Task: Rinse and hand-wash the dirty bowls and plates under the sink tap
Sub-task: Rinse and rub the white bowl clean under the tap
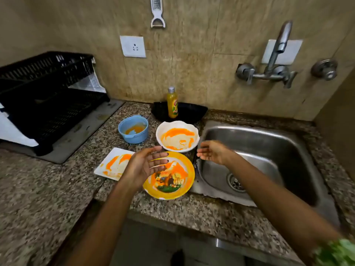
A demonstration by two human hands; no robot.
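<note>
Orange-smeared yellow plate point(171, 179) beneath my left hand point(143, 166), white bowl point(177, 136) beyond; both hands open, empty, right hand point(212, 152) over sink point(288, 135).

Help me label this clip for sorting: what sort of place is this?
Most likely a home kitchen: a steel sink with a wall tap set in a granite counter, a black dish rack, and sauce-smeared dishes like the yellow plate.

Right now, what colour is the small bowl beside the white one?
Light blue, smeared orange inside; head view.
</note>
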